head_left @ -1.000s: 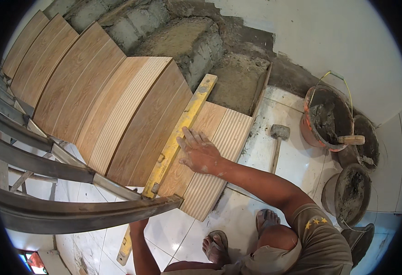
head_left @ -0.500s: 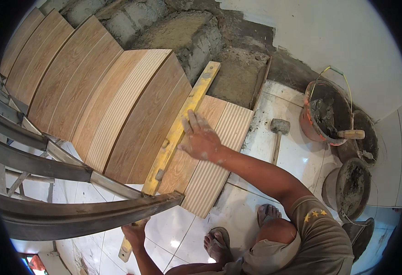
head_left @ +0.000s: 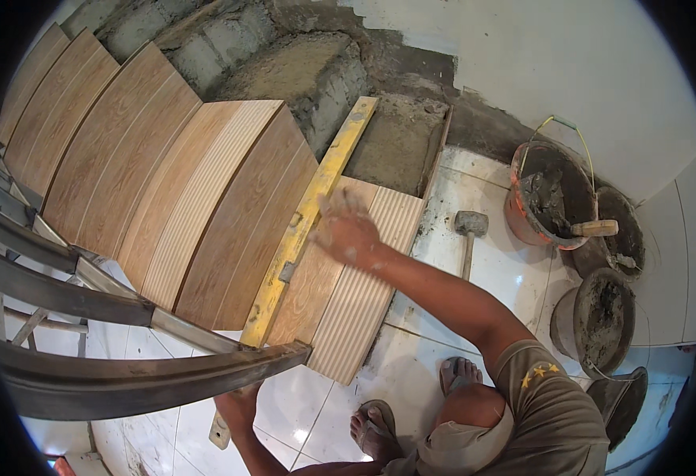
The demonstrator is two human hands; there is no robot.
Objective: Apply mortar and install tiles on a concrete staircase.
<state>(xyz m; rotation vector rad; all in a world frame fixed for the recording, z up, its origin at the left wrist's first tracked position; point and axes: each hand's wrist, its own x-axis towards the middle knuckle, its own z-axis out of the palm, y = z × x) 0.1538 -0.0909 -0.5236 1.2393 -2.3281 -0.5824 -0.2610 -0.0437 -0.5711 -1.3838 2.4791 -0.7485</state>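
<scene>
A long yellow spirit level (head_left: pixel 306 218), smeared with mortar, lies slantwise across a stair step, along the foot of a brown wood-look riser tile (head_left: pixel 256 206). My left hand (head_left: pixel 238 404) grips its near end, below the dark metal stair rail (head_left: pixel 165 381), which hides part of the level. My right hand (head_left: pixel 348 230), dusty and slightly blurred, is open with its fingers spread. It hovers over or rests on the light wood-look tread tile (head_left: pixel 308 297), its fingertips close to the level's edge; contact is unclear. A ribbed nosing strip (head_left: pixel 364 301) runs along the tread's front.
Past the tread lies a mortar bed (head_left: pixel 395 143). Bare concrete steps (head_left: pixel 284 79) rise behind. On the white floor tiles (head_left: pixel 411 309) lies a mallet (head_left: pixel 471 226). Further right stand an orange mortar bucket (head_left: pixel 522 210) with a wooden-handled tool (head_left: pixel 595 228) and a dark bucket (head_left: pixel 602 317).
The spirit level has slid lengthwise toward the far wall, with my left hand still on its near end. My right hand has shifted slightly, and the whole view has moved a little.
</scene>
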